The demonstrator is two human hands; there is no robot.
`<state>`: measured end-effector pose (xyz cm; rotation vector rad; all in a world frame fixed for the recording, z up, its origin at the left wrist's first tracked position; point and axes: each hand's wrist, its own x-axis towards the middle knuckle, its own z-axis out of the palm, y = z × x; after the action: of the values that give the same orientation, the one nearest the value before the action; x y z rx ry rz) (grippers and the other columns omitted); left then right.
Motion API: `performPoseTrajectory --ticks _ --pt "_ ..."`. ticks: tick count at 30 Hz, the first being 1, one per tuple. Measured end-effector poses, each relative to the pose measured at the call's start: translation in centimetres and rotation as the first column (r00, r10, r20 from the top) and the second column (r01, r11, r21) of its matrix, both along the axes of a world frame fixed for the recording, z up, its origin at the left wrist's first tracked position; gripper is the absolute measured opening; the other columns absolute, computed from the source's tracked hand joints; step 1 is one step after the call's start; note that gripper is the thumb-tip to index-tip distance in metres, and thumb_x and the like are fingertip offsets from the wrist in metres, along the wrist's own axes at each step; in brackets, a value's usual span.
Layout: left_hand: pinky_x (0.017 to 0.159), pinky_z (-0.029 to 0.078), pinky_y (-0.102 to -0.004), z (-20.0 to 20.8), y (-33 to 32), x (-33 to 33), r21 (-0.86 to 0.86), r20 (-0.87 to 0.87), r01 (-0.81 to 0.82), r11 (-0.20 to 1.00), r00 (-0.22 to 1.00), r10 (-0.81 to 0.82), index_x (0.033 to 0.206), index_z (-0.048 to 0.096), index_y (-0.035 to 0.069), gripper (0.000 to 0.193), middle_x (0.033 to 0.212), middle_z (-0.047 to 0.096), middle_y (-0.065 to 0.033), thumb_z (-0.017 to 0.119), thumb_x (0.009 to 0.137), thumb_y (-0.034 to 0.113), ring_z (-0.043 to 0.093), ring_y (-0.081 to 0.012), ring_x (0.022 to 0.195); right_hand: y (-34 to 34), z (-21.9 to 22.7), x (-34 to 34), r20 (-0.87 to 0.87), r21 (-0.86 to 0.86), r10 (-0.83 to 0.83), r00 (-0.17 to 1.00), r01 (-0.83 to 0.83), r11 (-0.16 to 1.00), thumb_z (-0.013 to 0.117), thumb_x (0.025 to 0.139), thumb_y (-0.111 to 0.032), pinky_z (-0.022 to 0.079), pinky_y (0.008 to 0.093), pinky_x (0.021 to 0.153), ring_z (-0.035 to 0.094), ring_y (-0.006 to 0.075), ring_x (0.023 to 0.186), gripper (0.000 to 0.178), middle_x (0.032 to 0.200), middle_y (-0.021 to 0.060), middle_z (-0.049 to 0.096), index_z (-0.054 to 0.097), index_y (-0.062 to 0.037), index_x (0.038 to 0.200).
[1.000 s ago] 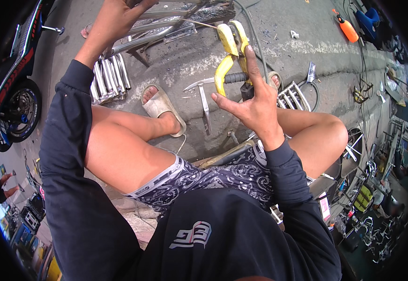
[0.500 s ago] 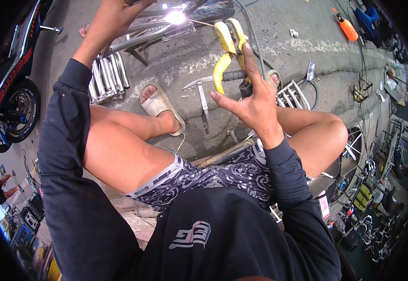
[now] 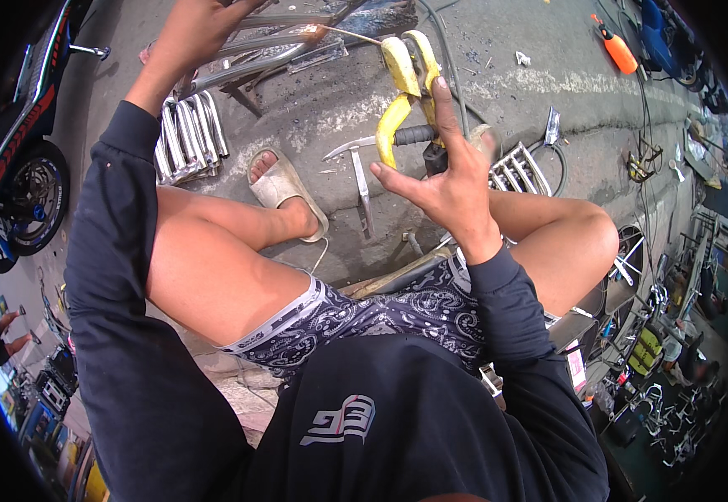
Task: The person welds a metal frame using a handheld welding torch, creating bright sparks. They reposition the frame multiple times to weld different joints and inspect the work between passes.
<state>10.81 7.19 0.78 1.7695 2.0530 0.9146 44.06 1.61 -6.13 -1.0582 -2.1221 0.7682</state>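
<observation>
One yellow holder [image 3: 396, 67] fills the head view's upper middle, and my right hand [image 3: 462, 188] is wrapped on it, index finger laid along its side, thumb by the lower end of its lever. Its long axis runs away from my palm, leaning a little left, nose outward. From the nose a thin rod [image 3: 351, 33] points left and slightly up, crosswise to that axis, its tip at the metal tubes [image 3: 251, 65]; whether it touches them I cannot tell. My left hand [image 3: 192, 33] is by those tubes, cut by the upper edge, so I cannot tell its grip. A hammer-like tool [image 3: 364, 186] lies below the holder, a grey cable [image 3: 453, 71] just right; beyond the cable, grey ground [image 3: 506, 38] stretches to an orange bottle [image 3: 621, 55].
</observation>
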Motion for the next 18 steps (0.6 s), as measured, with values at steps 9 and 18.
performPoseTrajectory --ticks 9,18 --pt "0.081 0.055 -0.0404 -0.8 0.7 -2.1 -0.139 0.051 -0.114 0.984 0.991 0.122 0.114 0.069 0.001 0.043 0.091 0.074 -0.0097 0.078 0.1 0.041 0.068 -0.0199 0.087 -0.4 0.2 0.3 0.094 -0.06 -0.017 0.995 0.023 0.998 0.098 0.072 -0.034 0.058 0.0414 0.103 0.074 0.0349 0.121 0.122 0.136 0.0282 0.07 0.031 -0.0057 0.169" --pt "0.087 0.058 -0.0413 -0.6 0.9 -2.2 -0.169 0.075 -0.093 0.981 0.991 0.107 0.115 0.068 0.002 0.043 0.099 0.074 -0.0116 0.074 0.102 0.042 0.07 -0.022 0.092 -0.3 0.0 0.2 0.134 -0.109 -0.022 0.991 0.036 0.993 0.098 0.073 -0.034 0.058 0.0427 0.104 0.072 0.0367 0.124 0.122 0.137 0.0277 0.07 0.029 -0.011 0.171"
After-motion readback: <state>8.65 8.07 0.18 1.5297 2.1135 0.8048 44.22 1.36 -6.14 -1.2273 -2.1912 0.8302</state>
